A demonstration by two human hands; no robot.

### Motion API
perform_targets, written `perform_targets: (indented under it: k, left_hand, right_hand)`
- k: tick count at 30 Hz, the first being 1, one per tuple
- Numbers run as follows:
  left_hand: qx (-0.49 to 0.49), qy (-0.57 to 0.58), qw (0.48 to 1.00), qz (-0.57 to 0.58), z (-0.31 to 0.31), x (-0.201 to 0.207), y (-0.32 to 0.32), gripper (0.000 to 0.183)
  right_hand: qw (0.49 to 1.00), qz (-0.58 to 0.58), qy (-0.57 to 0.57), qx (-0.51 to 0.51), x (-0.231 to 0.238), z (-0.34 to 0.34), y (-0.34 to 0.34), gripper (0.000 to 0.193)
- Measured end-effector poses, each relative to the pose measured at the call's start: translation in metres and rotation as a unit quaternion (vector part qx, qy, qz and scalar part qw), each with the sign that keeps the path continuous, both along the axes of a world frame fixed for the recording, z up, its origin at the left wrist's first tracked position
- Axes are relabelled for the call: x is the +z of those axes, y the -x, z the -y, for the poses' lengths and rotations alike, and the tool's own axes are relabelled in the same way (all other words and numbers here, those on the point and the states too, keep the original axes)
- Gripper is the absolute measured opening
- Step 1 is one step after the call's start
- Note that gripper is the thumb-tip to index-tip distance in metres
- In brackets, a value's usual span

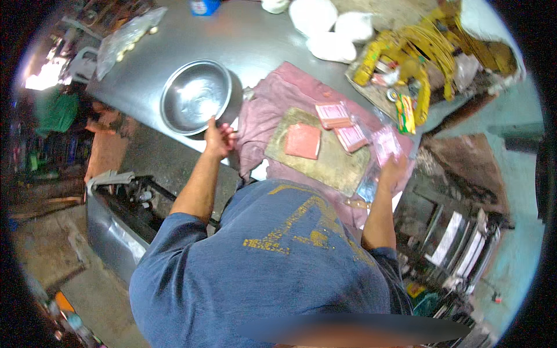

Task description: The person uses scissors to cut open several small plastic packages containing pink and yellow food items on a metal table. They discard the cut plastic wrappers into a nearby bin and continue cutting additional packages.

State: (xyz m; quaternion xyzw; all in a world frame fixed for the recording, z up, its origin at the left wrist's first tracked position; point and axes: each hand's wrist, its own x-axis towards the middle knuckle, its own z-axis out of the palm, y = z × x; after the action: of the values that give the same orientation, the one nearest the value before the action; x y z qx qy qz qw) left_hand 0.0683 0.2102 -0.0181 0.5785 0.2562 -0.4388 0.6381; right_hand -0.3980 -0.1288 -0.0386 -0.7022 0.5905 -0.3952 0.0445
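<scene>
My left hand [218, 140] is beside the near rim of a dark metal bowl [196, 98], thumb up against the rim and fingers loosely apart; nothing shows in it. At the right, my slightly blurred right hand [394, 169] grips the lower end of a pink flat packet [385, 145] in clear plastic. Two similar packets, a pink packet [333, 115] and a second one [351, 138], lie to its left. A reddish-pink square slab [303, 141] rests on a worn tan board [282, 165]. Beneath the board spreads a pink cloth [259, 110].
White bags [331, 46] sit at the far side of the metal table [249, 29]. Yellow straps [429, 40] and a yellow-green packet [405, 114] fill the far right. A clear plastic bag [125, 43] lies far left. Metal frames [458, 243] stand below the table at the right.
</scene>
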Motion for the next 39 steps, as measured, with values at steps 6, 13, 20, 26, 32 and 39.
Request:
perform_targets:
  k: [6,13,20,26,32,39]
  left_hand:
    - [0.043,-0.027,0.997,0.053,0.003,0.018,-0.037,0.031]
    - [-0.076,-0.066,0.979,0.180,0.010,0.057,-0.028,0.031]
    - [-0.218,0.043,0.966,0.132,0.061,0.071,-0.007,0.022]
    - [-0.276,0.028,0.953,0.120,0.098,0.030,-0.018,0.039]
    - [-0.508,0.005,0.836,0.209,0.104,0.034,0.037,0.055]
    - [-0.556,0.033,0.414,0.720,0.241,0.046,0.136,0.060]
  right_hand:
    - [0.933,-0.124,-0.093,0.324,0.088,-0.015,-0.180,0.036]
    - [0.880,-0.319,-0.232,0.263,0.075,0.001,-0.275,0.031]
    - [0.872,-0.363,-0.208,0.256,0.035,0.025,-0.287,0.029]
    - [0.941,-0.082,-0.137,0.297,0.071,-0.006,-0.235,0.021]
    - [0.930,-0.098,-0.164,0.315,0.080,-0.124,-0.146,0.022]
    - [0.968,-0.005,-0.157,0.193,0.057,-0.139,-0.106,0.027]
